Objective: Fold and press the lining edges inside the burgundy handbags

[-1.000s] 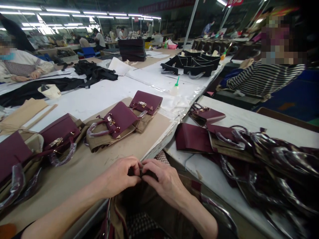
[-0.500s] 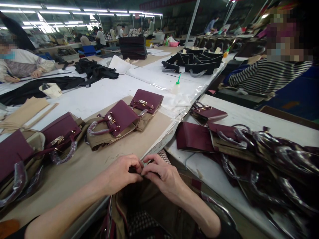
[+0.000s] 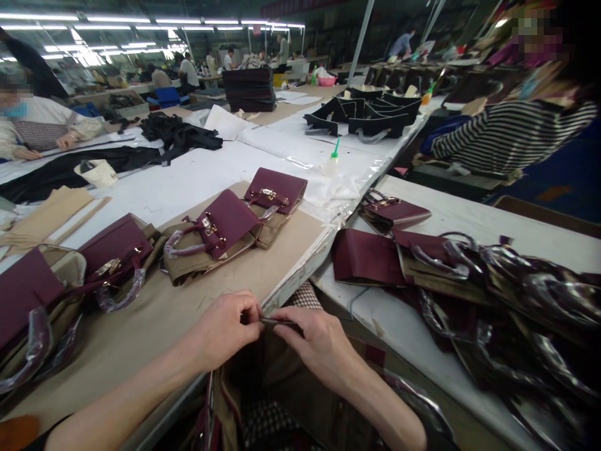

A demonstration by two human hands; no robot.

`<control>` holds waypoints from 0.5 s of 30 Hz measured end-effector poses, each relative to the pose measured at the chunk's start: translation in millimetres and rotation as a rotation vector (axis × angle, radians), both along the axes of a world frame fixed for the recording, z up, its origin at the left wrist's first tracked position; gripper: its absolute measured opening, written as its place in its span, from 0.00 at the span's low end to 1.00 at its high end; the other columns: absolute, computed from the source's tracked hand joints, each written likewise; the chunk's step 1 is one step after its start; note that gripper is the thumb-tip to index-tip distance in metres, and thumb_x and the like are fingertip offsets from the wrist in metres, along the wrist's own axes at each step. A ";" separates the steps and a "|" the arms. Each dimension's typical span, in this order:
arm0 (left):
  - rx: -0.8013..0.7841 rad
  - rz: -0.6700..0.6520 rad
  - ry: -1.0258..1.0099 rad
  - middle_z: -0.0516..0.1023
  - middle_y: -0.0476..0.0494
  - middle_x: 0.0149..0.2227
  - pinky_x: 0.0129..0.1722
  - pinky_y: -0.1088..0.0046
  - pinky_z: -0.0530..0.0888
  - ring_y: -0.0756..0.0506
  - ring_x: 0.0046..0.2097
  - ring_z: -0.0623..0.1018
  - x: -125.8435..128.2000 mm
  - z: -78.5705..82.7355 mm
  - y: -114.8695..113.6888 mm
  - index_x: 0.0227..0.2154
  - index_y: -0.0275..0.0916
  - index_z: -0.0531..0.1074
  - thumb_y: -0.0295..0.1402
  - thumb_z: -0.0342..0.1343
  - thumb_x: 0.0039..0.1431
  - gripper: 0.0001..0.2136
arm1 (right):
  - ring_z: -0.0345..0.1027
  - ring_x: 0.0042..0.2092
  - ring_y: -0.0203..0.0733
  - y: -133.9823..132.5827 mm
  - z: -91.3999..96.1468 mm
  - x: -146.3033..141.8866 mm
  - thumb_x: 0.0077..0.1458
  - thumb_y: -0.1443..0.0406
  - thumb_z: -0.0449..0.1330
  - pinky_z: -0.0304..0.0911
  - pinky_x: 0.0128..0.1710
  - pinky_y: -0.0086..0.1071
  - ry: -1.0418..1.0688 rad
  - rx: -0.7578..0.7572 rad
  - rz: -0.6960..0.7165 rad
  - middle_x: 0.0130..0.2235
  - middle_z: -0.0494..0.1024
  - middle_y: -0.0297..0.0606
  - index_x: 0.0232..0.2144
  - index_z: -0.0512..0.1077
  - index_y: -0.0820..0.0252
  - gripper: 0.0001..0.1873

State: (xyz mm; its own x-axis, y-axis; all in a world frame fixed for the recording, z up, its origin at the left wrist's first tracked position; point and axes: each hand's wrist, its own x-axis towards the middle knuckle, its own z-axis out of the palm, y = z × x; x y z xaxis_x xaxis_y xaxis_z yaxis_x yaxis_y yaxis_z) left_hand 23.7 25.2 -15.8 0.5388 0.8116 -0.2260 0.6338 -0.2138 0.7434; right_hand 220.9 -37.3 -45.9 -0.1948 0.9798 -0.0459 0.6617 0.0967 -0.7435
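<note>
Both hands pinch the top edge of an olive-brown handbag body [image 3: 291,369] on my lap, just off the table's edge. My left hand [image 3: 232,329] is closed on that edge with thumb and bent fingers. Close beside it, my right hand [image 3: 312,335] grips the same edge, fingers straighter and thumb below. A thin strip of the edge shows between the two hands. Burgundy trim on the bag is partly visible at lower left, and a wrapped handle [image 3: 417,401] shows at lower right. Much of the bag lies in shadow.
Burgundy handbags [image 3: 230,219] with wrapped handles lie on the brown-papered table to the left. More burgundy bags [image 3: 366,257] pile up on the white table at right. A green-tipped bottle [image 3: 332,161] stands farther back. Co-workers sit at left and in a striped top [image 3: 511,134] at right.
My hands have drawn slightly apart along the bag's edge, showing a thin strip between them. The co-worker at right has shifted posture.
</note>
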 end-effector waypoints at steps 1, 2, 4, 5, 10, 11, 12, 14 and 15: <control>0.004 0.009 0.021 0.78 0.50 0.31 0.39 0.72 0.68 0.47 0.36 0.76 1.0 -0.7 0.3 0.19 0.39 0.67 0.27 0.58 0.51 0.08 | 0.77 0.45 0.44 -0.6 -0.4 -0.8 0.61 0.66 0.61 0.64 0.46 0.35 0.005 0.010 -0.005 0.43 0.83 0.28 0.43 0.77 0.47 0.10; 0.009 0.016 0.040 0.78 0.50 0.31 0.38 0.72 0.67 0.47 0.35 0.76 1.7 -1.2 0.6 0.19 0.39 0.66 0.28 0.58 0.50 0.08 | 0.77 0.45 0.43 -1.2 -1.0 -1.4 0.61 0.66 0.61 0.64 0.46 0.34 0.011 0.016 -0.013 0.42 0.83 0.27 0.43 0.77 0.47 0.10; 0.012 0.021 0.065 0.78 0.51 0.30 0.37 0.73 0.67 0.47 0.34 0.76 2.4 -1.5 1.4 0.19 0.39 0.67 0.29 0.58 0.50 0.08 | 0.77 0.44 0.43 -2.0 -2.1 -2.1 0.61 0.66 0.61 0.65 0.45 0.34 0.023 0.021 -0.026 0.41 0.83 0.27 0.43 0.78 0.47 0.10; 0.010 0.021 0.071 0.79 0.51 0.30 0.37 0.73 0.67 0.47 0.35 0.76 2.4 -1.4 2.0 0.19 0.39 0.67 0.29 0.58 0.49 0.08 | 0.77 0.43 0.42 -2.2 -2.7 -2.2 0.61 0.66 0.61 0.65 0.45 0.33 0.026 0.021 -0.028 0.41 0.83 0.27 0.43 0.78 0.47 0.10; -0.091 0.031 0.046 0.81 0.50 0.32 0.36 0.73 0.67 0.47 0.36 0.77 -0.9 -1.8 5.0 0.19 0.38 0.68 0.31 0.59 0.49 0.07 | 0.77 0.43 0.44 -1.6 -3.5 -1.3 0.60 0.66 0.62 0.64 0.44 0.34 0.027 0.001 -0.043 0.39 0.84 0.28 0.42 0.79 0.47 0.09; -0.126 0.041 0.028 0.81 0.49 0.33 0.36 0.73 0.68 0.47 0.36 0.77 -2.1 -2.3 5.1 0.20 0.39 0.67 0.31 0.59 0.48 0.07 | 0.77 0.42 0.44 -1.2 -3.0 -0.8 0.60 0.65 0.62 0.64 0.44 0.34 0.027 -0.008 -0.045 0.39 0.84 0.29 0.41 0.79 0.47 0.09; -0.158 0.057 0.005 0.81 0.49 0.33 0.35 0.73 0.68 0.47 0.36 0.77 -3.3 -3.1 5.0 0.20 0.39 0.66 0.31 0.60 0.48 0.08 | 0.77 0.42 0.44 -0.8 -2.3 -0.2 0.60 0.65 0.62 0.64 0.43 0.34 0.025 -0.020 -0.043 0.38 0.84 0.29 0.41 0.79 0.47 0.09; -0.196 0.091 -0.044 0.81 0.49 0.33 0.33 0.74 0.68 0.47 0.35 0.77 -5.7 -5.3 4.3 0.20 0.40 0.61 0.31 0.61 0.47 0.12 | 0.77 0.41 0.44 0.0 0.3 1.1 0.60 0.64 0.61 0.63 0.43 0.34 0.011 -0.047 -0.034 0.37 0.84 0.29 0.40 0.79 0.47 0.08; -0.199 0.106 -0.070 0.81 0.50 0.33 0.32 0.74 0.67 0.47 0.35 0.76 -6.7 -6.6 3.9 0.21 0.40 0.58 0.30 0.62 0.47 0.14 | 0.76 0.41 0.44 0.3 2.0 1.7 0.60 0.64 0.61 0.63 0.43 0.34 -0.002 -0.059 -0.028 0.37 0.83 0.30 0.40 0.79 0.47 0.08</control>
